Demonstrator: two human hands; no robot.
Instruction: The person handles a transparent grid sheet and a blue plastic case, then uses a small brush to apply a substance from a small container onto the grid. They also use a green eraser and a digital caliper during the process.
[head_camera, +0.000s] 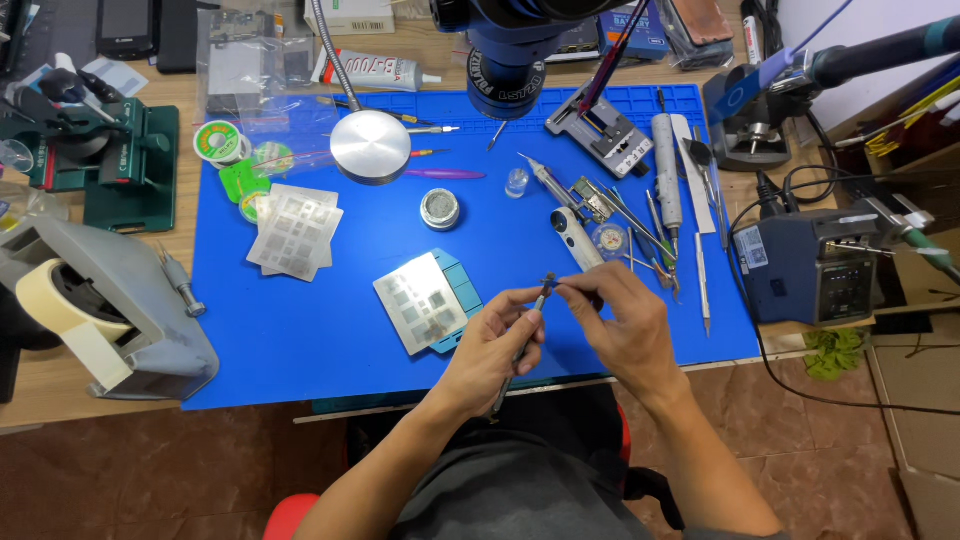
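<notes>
Head view: the left hand (495, 345) is clenched around a slim metal hand tool (522, 340), its tip raised. The right hand (615, 320) pinches a tiny dark part (549, 279) at that tip between thumb and forefinger. Both hover over the blue mat (330, 330) near the worktop's front edge, just right of a square metal stencil (420, 303).

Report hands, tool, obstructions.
Left hand grips a thin hand tool. Right hand pinches its tip. Both above the blue mat; metal stencil close left, untouched.
</notes>
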